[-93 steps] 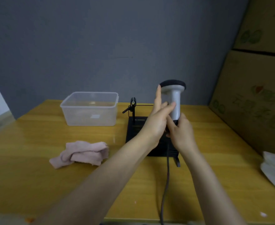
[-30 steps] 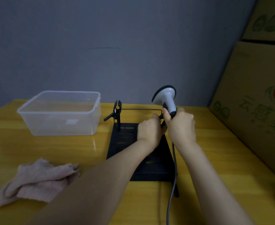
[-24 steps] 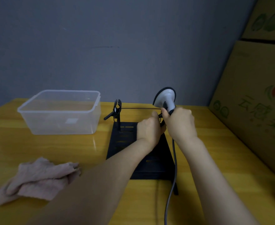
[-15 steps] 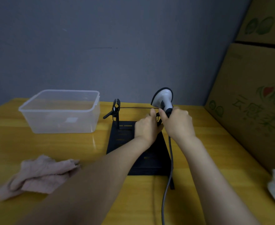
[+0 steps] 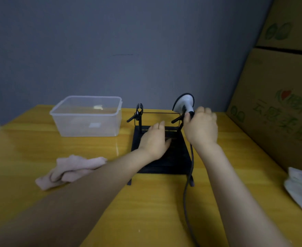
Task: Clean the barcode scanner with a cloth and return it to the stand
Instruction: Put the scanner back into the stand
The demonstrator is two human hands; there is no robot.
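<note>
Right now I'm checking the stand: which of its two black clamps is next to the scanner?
The right clamp, beside the scanner held by the right hand. The left clamp stands alone.

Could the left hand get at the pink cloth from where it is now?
Probably yes. The left hand lies flat and empty on the black metal stand, and the crumpled pink cloth lies beside that forearm on the yellow wooden table, with nothing between them.

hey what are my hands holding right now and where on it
The right hand grips the scanner by its handle, at the stand's right clip. The left hand holds nothing; it lies flat on the stand.
</note>
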